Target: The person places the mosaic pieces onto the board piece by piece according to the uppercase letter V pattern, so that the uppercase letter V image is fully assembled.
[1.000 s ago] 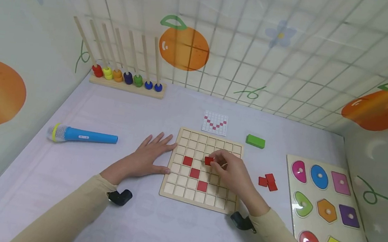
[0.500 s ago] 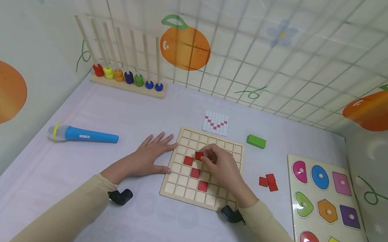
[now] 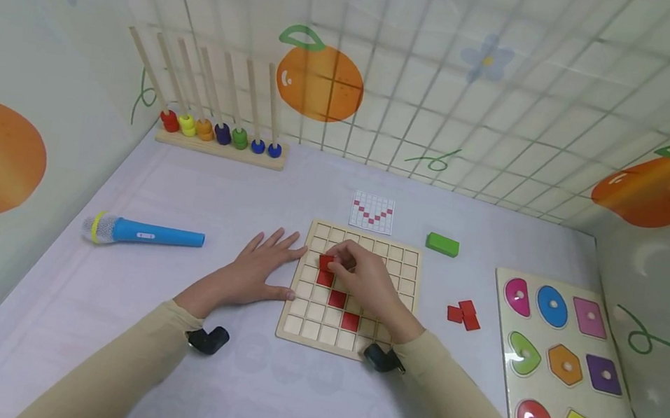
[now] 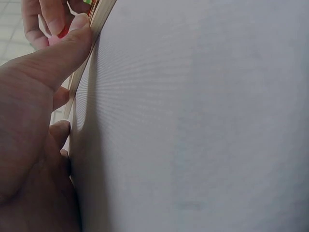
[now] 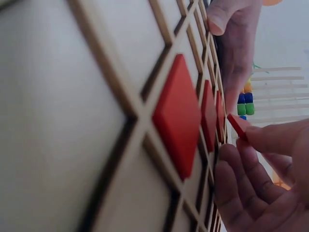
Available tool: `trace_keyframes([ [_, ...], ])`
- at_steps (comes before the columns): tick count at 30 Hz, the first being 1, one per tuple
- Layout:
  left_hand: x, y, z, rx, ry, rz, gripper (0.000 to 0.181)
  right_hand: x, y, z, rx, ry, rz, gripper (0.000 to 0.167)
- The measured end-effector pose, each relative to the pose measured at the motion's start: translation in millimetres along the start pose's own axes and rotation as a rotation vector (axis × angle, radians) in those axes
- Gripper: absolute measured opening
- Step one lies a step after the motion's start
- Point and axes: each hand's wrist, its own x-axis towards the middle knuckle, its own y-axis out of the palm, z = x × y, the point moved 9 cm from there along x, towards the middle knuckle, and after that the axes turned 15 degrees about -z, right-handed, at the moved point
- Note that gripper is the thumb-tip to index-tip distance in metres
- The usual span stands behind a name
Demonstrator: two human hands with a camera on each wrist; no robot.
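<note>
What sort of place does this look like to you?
Probably a children's play or learning corner, though possibly a staged one: a wooden grid board with red tiles, a colourful shape puzzle, and a backdrop printed with cartoon oranges.

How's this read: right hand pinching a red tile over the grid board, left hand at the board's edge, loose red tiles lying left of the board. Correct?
One error: the loose red tiles lie right of the grid board, per the head view. The right hand pinching a red tile and the left hand at the edge stand.
</note>
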Motion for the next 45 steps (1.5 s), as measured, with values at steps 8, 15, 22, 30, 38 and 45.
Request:
trace_keyframes([
  [8,0.2,-0.1,-0.6,-0.002,0.005,0.002,0.087,5.0,8,2,-0.058,0.017,-0.008,0.015],
  [15,1.0,0.6,0.1,0.018,0.006,0.001,0.088,7.5,12,7,-0.132,-0.003,-0.005,0.016],
  [22,0.7,1.1,0.3,0.02,0.006,0.0,0.089,10.4,17,14,-0.138,-0.027,-0.004,0.015],
  [30,0.0,-0.7,-1.4,0.015,0.008,-0.001,0.09,12.3,23,17,-0.199,-0.055,0.021,0.017],
  [38,-0.1,0.0,-0.8,0.008,0.021,-0.008,0.089,12.9,23,19,-0.225,-0.088,0.033,0.018],
  [45,-0.3,-0.8,-1.5,0.008,0.016,0.0,0.089,13.9,24,19,-0.222,-0.105,0.043,0.014],
])
